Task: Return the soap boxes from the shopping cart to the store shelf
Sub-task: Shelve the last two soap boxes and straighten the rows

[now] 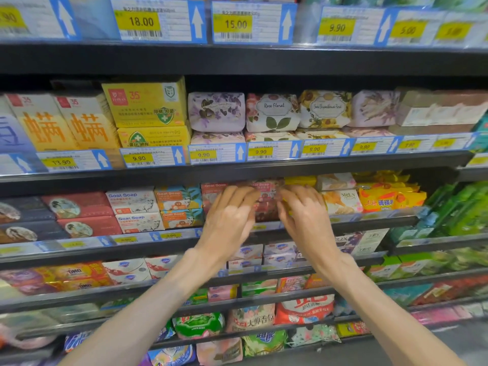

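Note:
Both my hands reach into the middle shelf (369, 219) of a store rack. Between them stands a red Goat Soap box (265, 202), upright among its row. My left hand (229, 215) lies against the box's left side, fingers spread and blurred. My right hand (303, 212) is at its right side, fingers bent towards it. Whether either hand grips the box I cannot tell. Another red Goat Soap box (212, 192) sits just left, partly behind my left hand. The shopping cart is out of view.
White Goat Soap boxes (134, 210) and orange ones (179, 204) fill the shelf to the left, yellow packs (390, 199) to the right. Floral wrapped soaps (272, 112) sit on the shelf above; price tags (203, 154) line each shelf edge. Lower shelves hold detergent bags (303, 309).

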The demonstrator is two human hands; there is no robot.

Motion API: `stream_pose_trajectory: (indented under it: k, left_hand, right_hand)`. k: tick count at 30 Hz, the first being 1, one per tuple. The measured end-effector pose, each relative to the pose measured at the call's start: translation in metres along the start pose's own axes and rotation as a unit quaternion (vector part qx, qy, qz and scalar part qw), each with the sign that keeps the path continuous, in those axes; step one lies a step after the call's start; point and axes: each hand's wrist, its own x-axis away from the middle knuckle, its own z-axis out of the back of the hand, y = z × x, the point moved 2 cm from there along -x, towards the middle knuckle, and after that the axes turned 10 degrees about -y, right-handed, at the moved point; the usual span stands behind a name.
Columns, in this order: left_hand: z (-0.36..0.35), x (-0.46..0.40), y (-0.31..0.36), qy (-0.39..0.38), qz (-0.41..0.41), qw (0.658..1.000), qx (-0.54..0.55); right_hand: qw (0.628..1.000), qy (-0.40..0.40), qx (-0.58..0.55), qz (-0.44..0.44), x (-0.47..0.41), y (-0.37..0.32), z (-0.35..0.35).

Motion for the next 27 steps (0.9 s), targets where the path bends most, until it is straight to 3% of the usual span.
stream_pose_trajectory:
  k: [4, 8, 11, 15, 27]
  left_hand:
    - [0.005, -0.019, -0.005, -0.017, 0.072, 0.996, -0.051]
    - [0.013, -0.043, -0.004, -0.166, 0.166, 0.972, -0.002]
    - [0.009, -0.050, -0.003, -0.217, 0.192, 0.957, -0.033]
    - [0.007, -0.047, -0.006, -0.206, 0.187, 0.960, -0.033]
    - [0.015, -0.047, -0.003, -0.193, 0.183, 0.962, -0.058]
  right_hand:
    - [0.994, 0.010, 0.060, -0.090, -0.017, 0.011, 0.002]
    - [0.991, -0.068, 0.067, -0.089, -0.026, 0.013, 0.002]
    - [0.985, -0.132, 0.037, -0.102, -0.035, 0.011, 0.007]
    - [0.984, -0.129, 0.026, -0.116, -0.039, 0.008, 0.006]
    - [0.960, -0.223, 0.062, -0.157, -0.044, 0.009, 0.004]
